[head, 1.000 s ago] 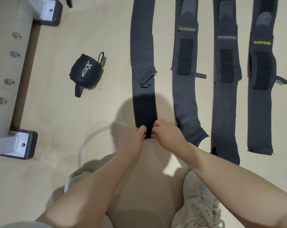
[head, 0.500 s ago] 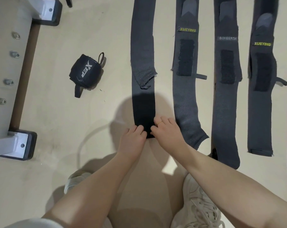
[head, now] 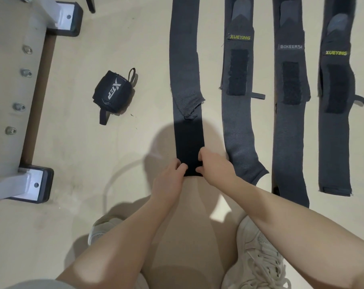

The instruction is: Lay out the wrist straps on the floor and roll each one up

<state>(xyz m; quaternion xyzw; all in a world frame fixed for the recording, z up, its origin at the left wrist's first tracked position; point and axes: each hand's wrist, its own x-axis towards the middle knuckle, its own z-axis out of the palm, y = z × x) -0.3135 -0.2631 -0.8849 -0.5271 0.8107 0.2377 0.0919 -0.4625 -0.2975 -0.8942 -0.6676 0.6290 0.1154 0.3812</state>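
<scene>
A: Where is the strap being worked on?

B: The black strap (head: 189,130) lies flat on the floor (head: 114,49), its near end right between the two hands. The left hand (head: 168,180) pinches the left corner with curled fingers; the right hand (head: 215,166) has its thumb and fingers curled over the right edge. Both have a grip on that near end, and no roll shows there that I can make out.

A: What else is around?

B: To the right lie three grey straps side by side: a first XUEYING strap (head: 238,122) just beside the right hand, a BOKEERSI strap (head: 289,132), and a second XUEYING strap (head: 335,132). A rolled strap (head: 112,91) sits well to the left, apart from the rest. A white frame (head: 20,80) with bolts and black feet stands at the far left. Two pale shoes (head: 258,259) show at the bottom. Nothing lies on the near end of the black strap but the hands; a frayed grey piece (head: 185,65) overlaps its upper part.

A: Which way does it run?

B: Its long axis runs straight away from the person, toward the top of the view, parallel to the grey ones.
</scene>
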